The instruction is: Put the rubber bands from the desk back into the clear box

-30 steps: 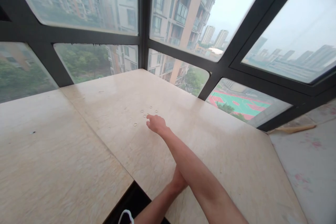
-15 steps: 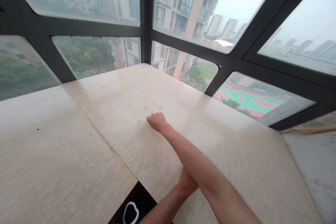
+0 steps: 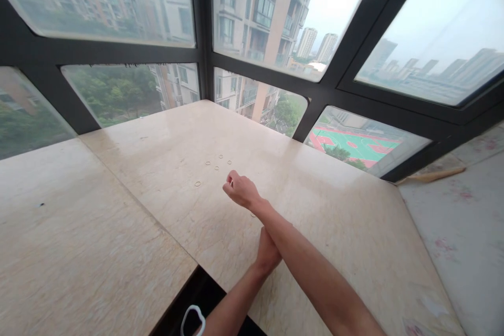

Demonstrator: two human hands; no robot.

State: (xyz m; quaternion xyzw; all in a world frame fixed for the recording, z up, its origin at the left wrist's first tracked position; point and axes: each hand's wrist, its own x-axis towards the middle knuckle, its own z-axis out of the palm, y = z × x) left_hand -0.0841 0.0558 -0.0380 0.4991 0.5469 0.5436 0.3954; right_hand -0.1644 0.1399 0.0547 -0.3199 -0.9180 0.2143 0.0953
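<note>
Several small thin rings [image 3: 216, 168] lie scattered on the pale marble ledge [image 3: 157, 178], one of them apart to the left [image 3: 197, 184]. My right hand [image 3: 241, 190] hovers just right of and nearer than the rings, its fingers curled into a pinch; what is in the pinch is too small to make out. My left hand [image 3: 268, 252] rests on the ledge closer to me, beneath my right forearm, which covers its fingers. A tiny mark or ring [image 3: 253, 215] shows on the marble beside my right wrist.
Dark-framed windows [image 3: 200, 58] close the ledge at the back and right. A black gap [image 3: 177, 310] opens at the near edge, with a white loop [image 3: 191, 320] in it. At the far right a wooden stick [image 3: 429, 175] lies by a lower floor [image 3: 464, 241].
My right hand was down at the rings with fingers on the marble; it has since lifted, pulled back toward me and closed into a pinch. The view shifted slightly.
</note>
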